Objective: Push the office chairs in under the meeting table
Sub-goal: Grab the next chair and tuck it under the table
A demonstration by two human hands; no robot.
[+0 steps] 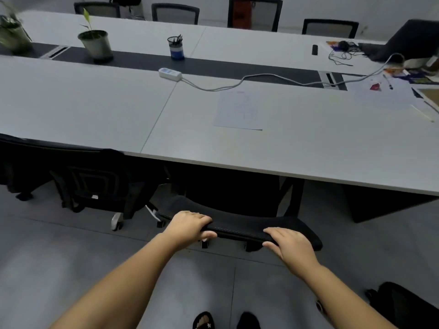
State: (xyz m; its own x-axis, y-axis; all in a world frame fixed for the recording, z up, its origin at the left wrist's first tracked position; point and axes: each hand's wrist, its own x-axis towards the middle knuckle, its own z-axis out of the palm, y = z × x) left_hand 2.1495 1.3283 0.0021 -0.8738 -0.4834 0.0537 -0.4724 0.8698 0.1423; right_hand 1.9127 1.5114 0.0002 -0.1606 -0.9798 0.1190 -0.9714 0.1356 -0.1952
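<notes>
At table (308, 148), hands (187, 224) gripping chair (240, 227)

Black chair (240, 227), grey table (308, 148) (dark centre strip) — blue pen cup (177, 48)

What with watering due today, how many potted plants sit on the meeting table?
2. One potted plant stands on the dark centre strip of the meeting table, left of the pen holder. The other is at the far left, cut off by the frame. More may sit out of view.
</notes>
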